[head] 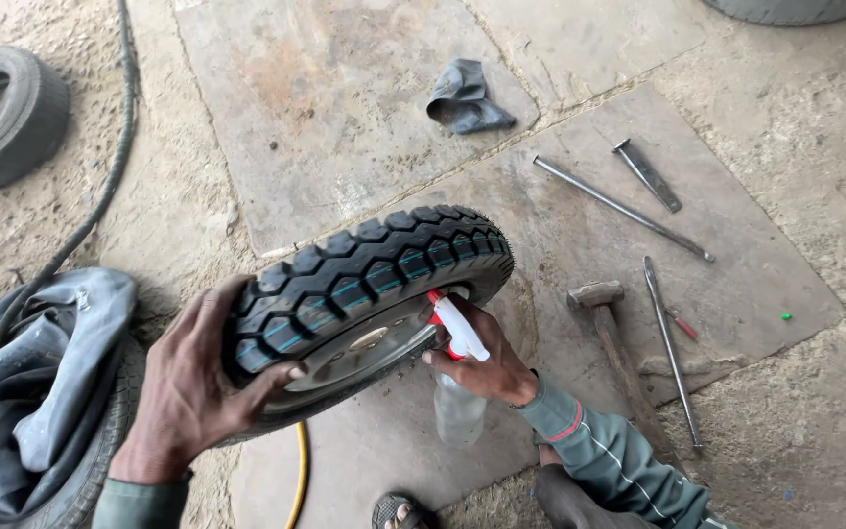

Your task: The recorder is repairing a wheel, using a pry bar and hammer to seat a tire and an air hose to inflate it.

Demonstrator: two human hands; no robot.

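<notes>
A small black knobbly tyre (364, 269) on a grey metal rim (369, 343) stands tilted on edge over a flat stone slab. My left hand (193, 377) grips the tread at its lower left side. My right hand (482, 358) holds a clear spray bottle (459, 407) with a white and red trigger head (457, 328), its nozzle close against the rim and tyre bead on the right side.
Right of the wheel lie a hammer (604, 318) and several long metal tyre levers (624, 208). A grey rag (464, 100) lies behind. An inner tube (41, 377) drapes over a tyre at left; another tyre (2, 118) lies far left. A yellow hose (298, 475) runs underneath.
</notes>
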